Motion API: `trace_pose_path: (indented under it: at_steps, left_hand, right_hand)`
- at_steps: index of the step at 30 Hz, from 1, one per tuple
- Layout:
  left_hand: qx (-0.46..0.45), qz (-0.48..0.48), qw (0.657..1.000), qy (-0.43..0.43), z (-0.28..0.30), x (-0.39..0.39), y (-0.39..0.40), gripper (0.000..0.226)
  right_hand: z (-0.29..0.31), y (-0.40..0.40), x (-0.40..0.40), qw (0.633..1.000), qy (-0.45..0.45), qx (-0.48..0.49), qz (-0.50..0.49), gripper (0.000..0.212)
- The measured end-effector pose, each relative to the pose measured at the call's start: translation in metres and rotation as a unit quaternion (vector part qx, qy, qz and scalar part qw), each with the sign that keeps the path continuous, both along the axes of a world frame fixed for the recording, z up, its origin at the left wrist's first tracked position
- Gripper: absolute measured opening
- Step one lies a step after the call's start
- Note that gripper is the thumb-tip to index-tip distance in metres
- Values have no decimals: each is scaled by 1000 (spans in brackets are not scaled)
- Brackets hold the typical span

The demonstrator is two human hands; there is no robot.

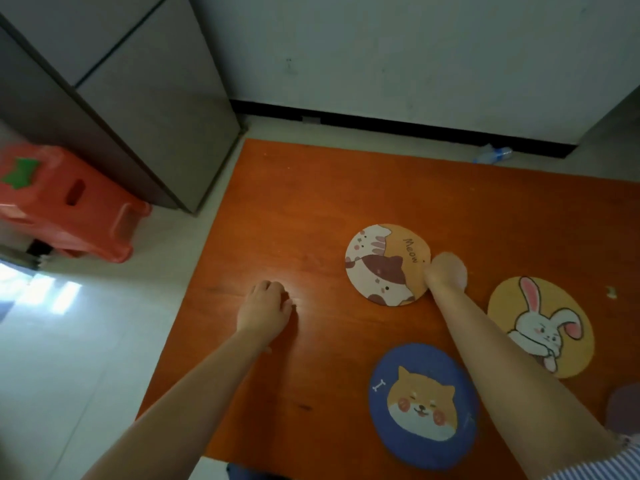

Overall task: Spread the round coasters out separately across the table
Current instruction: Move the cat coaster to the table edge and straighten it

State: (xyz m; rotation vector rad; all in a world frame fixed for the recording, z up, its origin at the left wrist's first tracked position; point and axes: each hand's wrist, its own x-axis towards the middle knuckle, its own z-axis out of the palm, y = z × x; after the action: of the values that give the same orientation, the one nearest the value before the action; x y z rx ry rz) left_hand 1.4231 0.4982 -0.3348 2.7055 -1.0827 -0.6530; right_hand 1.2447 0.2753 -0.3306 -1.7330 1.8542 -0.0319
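Right hand [446, 271] pinches the cat coaster [388, 264] at its right rim, mid-table; set it flat, clear of the rabbit coaster [540, 327]; left hand [266, 308] rests loosely curled, holding nothing.

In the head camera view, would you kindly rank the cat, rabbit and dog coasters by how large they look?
1. Dog coaster and rabbit coaster: about alike, the rabbit one partly hidden by the right forearm.
2. Cat coaster: smallest-looking, but it lies farther from the camera, so true size is unsure.
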Motion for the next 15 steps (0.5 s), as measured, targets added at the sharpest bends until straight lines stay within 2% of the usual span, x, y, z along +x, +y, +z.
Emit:
trace_pose_path:
  at_steps: [3, 7, 11, 15]
  left_hand:
    - [-29, -9, 999, 34, 3, 36, 8, 26]
    - [-79, -31, 994, 70, 9, 101, 22, 29]
    - [-118, -53, 982, 136, 20, 177, 56, 39]
    - [-139, -71, 975, 160, 33, 240, 100, 52]
  right_hand:
    - [19, 31, 35, 995, -63, -77, 30, 13]
    - [58, 85, 106, 974, -176, -110, 89, 14]
    - [84, 151, 178, 965, -172, -143, 137, 20]
    - [94, 207, 232, 967, -192, -102, 130, 17]
